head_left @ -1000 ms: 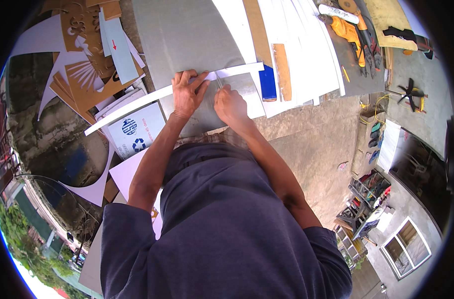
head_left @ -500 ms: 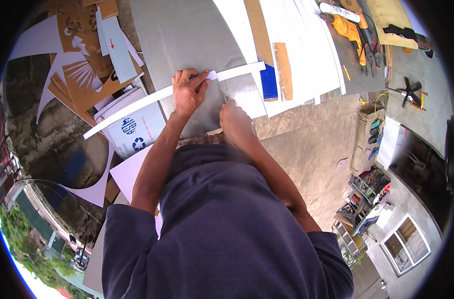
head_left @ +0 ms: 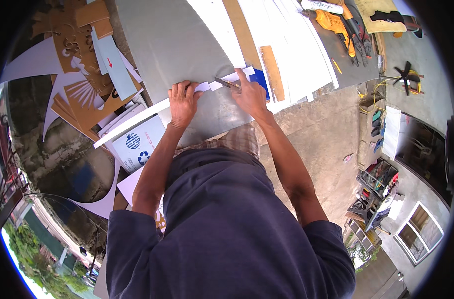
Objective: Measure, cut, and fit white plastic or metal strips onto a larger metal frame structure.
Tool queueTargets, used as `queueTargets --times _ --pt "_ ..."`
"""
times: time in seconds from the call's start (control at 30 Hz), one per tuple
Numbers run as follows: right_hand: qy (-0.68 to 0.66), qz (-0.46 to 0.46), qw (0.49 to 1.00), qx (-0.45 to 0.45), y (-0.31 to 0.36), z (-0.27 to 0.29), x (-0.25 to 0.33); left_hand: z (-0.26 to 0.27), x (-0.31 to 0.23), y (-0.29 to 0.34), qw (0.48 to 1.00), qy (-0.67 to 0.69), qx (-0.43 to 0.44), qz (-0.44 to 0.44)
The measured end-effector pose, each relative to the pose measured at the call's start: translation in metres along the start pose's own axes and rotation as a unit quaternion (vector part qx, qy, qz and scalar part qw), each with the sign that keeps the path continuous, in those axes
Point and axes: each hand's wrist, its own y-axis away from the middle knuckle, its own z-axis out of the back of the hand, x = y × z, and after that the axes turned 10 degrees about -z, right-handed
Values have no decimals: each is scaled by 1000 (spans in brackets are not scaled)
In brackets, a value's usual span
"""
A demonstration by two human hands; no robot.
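A long white strip lies across a grey sheet on the work surface. My left hand presses flat on the strip near its middle. My right hand holds a utility knife, whose blade rests on the strip just right of my left hand. A blue block lies beside my right hand, partly hidden by it.
Brown cut-out cardboard shapes and white offcuts lie at the left. White boards, a wooden block and an orange power drill sit at the upper right. The bare concrete floor is to the right.
My right hand has moved up and right along the strip and now holds the knife on it. My left hand has stayed pressed on the strip.
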Motion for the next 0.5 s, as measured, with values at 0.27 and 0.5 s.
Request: queueTargets --times 0.27,0.5 --pt "45 114 992 20 -12 11 -20 0 7 -6 999 42 -6 -23" --pt "-94 137 984 -61 10 45 -23 -30 -12 -30 995 91 -22 -33"
